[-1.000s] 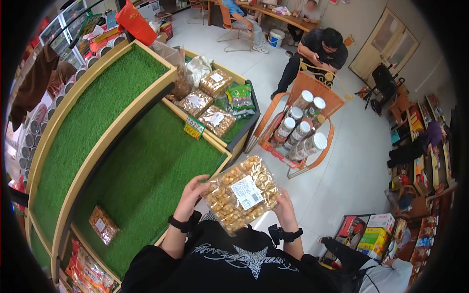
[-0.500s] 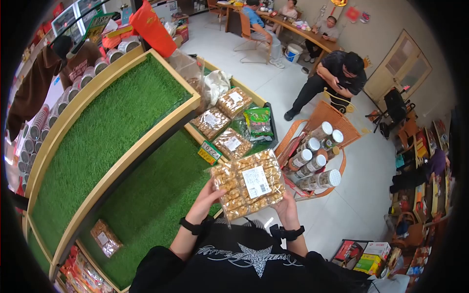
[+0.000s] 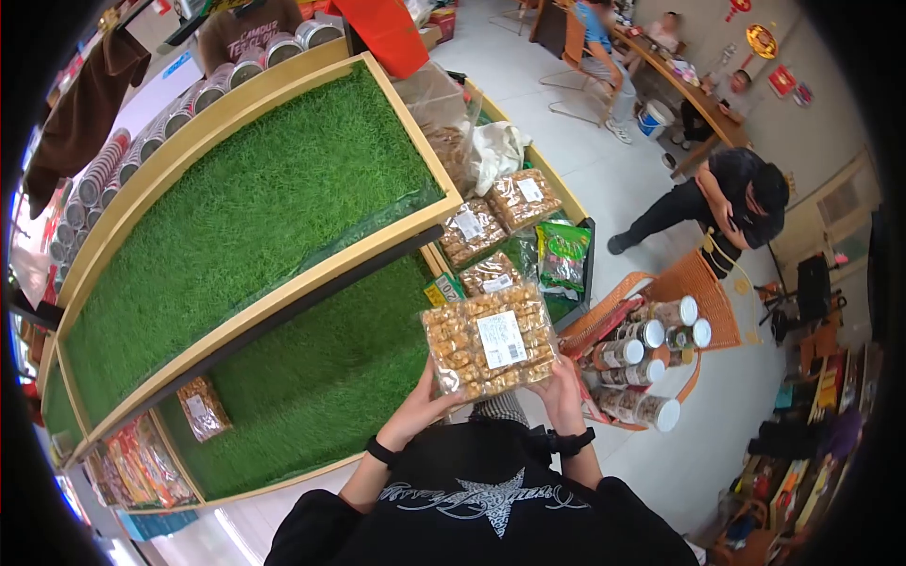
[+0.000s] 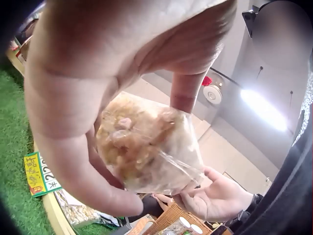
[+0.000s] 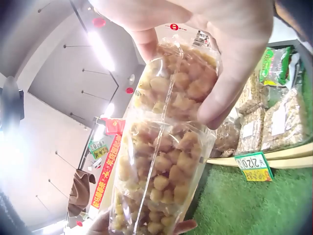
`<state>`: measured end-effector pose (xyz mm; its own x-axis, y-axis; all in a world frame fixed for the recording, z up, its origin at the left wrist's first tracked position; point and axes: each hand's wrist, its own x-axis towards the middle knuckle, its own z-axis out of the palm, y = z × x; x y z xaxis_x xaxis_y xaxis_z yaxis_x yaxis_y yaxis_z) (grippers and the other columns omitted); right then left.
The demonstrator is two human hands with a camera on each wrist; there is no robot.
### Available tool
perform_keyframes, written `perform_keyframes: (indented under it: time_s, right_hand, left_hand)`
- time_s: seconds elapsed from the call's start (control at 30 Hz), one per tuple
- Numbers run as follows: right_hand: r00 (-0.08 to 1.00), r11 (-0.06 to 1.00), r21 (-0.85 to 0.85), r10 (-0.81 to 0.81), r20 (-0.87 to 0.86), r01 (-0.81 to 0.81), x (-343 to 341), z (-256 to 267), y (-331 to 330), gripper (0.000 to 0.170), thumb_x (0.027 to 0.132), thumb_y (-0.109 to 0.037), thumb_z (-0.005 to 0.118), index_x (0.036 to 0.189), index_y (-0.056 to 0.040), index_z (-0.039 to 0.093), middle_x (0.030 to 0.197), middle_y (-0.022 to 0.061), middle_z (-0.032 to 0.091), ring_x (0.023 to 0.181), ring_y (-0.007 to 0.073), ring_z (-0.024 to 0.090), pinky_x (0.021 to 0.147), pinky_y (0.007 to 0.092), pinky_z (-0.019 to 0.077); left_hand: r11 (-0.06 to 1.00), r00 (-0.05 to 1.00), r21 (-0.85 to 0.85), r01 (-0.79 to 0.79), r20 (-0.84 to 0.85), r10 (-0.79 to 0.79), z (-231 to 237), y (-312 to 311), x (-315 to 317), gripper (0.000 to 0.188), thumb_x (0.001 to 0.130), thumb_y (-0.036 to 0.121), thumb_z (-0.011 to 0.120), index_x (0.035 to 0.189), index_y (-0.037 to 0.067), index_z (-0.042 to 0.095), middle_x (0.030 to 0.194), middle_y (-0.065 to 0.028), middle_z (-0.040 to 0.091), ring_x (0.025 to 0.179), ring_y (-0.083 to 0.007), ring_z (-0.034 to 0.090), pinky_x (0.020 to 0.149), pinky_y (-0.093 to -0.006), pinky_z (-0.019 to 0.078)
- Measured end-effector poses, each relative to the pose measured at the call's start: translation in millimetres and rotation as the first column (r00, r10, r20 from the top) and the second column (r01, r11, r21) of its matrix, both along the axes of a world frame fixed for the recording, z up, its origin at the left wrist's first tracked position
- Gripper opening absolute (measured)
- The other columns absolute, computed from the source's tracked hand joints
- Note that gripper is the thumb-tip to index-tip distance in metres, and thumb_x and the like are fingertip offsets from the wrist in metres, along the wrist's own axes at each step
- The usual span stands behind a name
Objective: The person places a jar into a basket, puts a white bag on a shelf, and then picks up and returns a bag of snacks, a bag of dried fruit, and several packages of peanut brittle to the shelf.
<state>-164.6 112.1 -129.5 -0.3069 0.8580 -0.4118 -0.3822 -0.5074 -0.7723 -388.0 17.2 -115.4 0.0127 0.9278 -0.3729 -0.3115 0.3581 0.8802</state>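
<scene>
A clear-wrapped pack of golden puffed snack pieces point(image 3: 453, 354) with a white label is held in front of the chest in the head view. My left hand point(image 3: 418, 411) grips its lower left corner, thumb on the near face. At the lower right corner my right hand point(image 3: 564, 396) holds it too. In the left wrist view, the thumb and fingers of the left hand point(image 4: 73, 98) curl about the crinkled end of the wrapper. The right wrist view shows the right hand point(image 5: 234, 44) pinching the other end, with the rounded pieces visible through the film.
A green turf-lined shelf point(image 3: 255, 189) with wooden rims stands at left, one brown pack point(image 3: 204, 409) on its lower level. Similar packs point(image 3: 525, 199) and a green bag point(image 3: 563, 255) fill the far bin. Lidded jars point(image 3: 642, 407) stand on a wicker chair point(image 3: 700, 292); a seated person point(image 3: 746, 196) is beyond.
The head view has turned, so shelf, chair and people appear shifted to the right. The pack has gone from slanted to nearly level, still in both hands.
</scene>
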Motion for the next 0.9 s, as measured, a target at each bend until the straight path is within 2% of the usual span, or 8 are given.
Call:
perform_keyframes:
  time_s: [0.23,0.33,0.43,0.57,0.73,0.8,0.83,0.9]
  right_hand:
    - [0.995,0.989,-0.113,0.093,0.023,-0.09,1,-22,118,0.03,0.083,-0.026,0.047,0.105,-0.0083,0.036,0.099,0.0132,0.052,0.089,0.0251,0.053,0.076,0.0414,0.0449]
    - [0.989,0.975,-0.172,0.149,0.028,-0.142,2,-48,178,0.03,0.081,-0.027,0.05,0.102,-0.0085,0.038,0.09,0.0103,0.051,0.081,0.0225,0.053,0.075,0.0416,0.0454]
    - [0.981,0.96,-0.223,0.185,0.062,-0.168,-8,-71,230,0.032,0.079,-0.027,0.054,0.101,-0.0092,0.038,0.082,0.0077,0.048,0.074,0.0205,0.051,0.072,0.0403,0.0464]
    - [0.958,0.927,-0.264,0.284,0.032,-0.266,-36,-102,286,0.033,0.079,-0.028,0.054,0.1,-0.0089,0.038,0.08,0.0075,0.047,0.075,0.0208,0.05,0.071,0.0385,0.0469]
    - [0.93,0.887,-0.308,0.367,0.018,-0.344,-78,-139,331,0.034,0.078,-0.03,0.055,0.095,-0.0073,0.036,0.085,0.0106,0.046,0.08,0.0245,0.051,0.074,0.0389,0.0467]
    - [0.919,0.86,-0.345,0.394,-0.02,-0.376,-93,-154,346,0.027,0.079,-0.026,0.055,0.095,-0.0092,0.04,0.087,0.0122,0.049,0.089,0.0285,0.051,0.079,0.0417,0.0442]
    - [0.93,0.848,-0.393,0.362,-0.061,-0.356,-100,-164,350,0.027,0.079,-0.025,0.055,0.095,-0.0091,0.04,0.088,0.0121,0.049,0.089,0.0278,0.05,0.081,0.042,0.0434]
    - [0.939,0.791,-0.506,0.297,-0.176,-0.345,-111,-193,358,0.023,0.079,-0.018,0.055,0.095,-0.0091,0.041,0.089,0.0104,0.049,0.089,0.0263,0.05,0.087,0.0428,0.0398]
  left_hand:
    - [0.978,0.982,-0.091,-0.186,0.009,0.187,-29,92,21,0.071,0.083,0.013,0.052,0.135,0.006,0.004,0.127,-0.0141,0.035,0.112,-0.0188,0.039,0.09,-0.0293,0.0342]
    - [0.931,0.946,-0.195,-0.309,0.037,0.322,-47,139,33,0.068,0.083,0.013,0.052,0.135,0.006,0.008,0.118,-0.0124,0.043,0.1,-0.0158,0.046,0.081,-0.0263,0.0393]
    - [0.893,0.909,-0.197,-0.405,0.018,0.416,-71,186,31,0.066,0.082,0.011,0.051,0.134,0.005,0.012,0.093,-0.0048,0.054,0.064,-0.0068,0.043,0.055,-0.0206,0.0372]
    - [0.847,0.905,-0.338,-0.41,-0.032,0.425,-87,236,8,0.062,0.083,0.011,0.049,0.134,0.011,0.016,0.098,-0.0024,0.053,0.062,-0.0058,0.042,0.049,-0.0197,0.0347]
    - [0.744,0.87,-0.463,-0.482,-0.153,0.468,-109,282,-26,0.063,0.082,0.01,0.048,0.135,0.013,0.015,0.121,-0.0051,0.043,0.096,-0.0153,0.047,0.075,-0.0323,0.0401]
    - [0.714,0.83,-0.431,-0.551,-0.19,0.525,-119,297,-39,0.063,0.082,0.013,0.048,0.135,0.011,0.015,0.089,-0.0038,0.051,0.075,-0.0108,0.049,0.069,-0.0308,0.0423]
    - [0.725,0.826,-0.41,-0.553,-0.161,0.539,-119,307,-44,0.06,0.082,0.009,0.045,0.134,0.008,0.015,0.114,-0.0107,0.046,0.099,-0.0178,0.048,0.085,-0.035,0.0374]
    - [0.723,0.788,-0.315,-0.615,-0.234,0.569,-152,317,-51,0.057,0.081,0.007,0.044,0.133,0.006,0.019,0.12,-0.0112,0.043,0.105,-0.0204,0.044,0.089,-0.0336,0.0341]
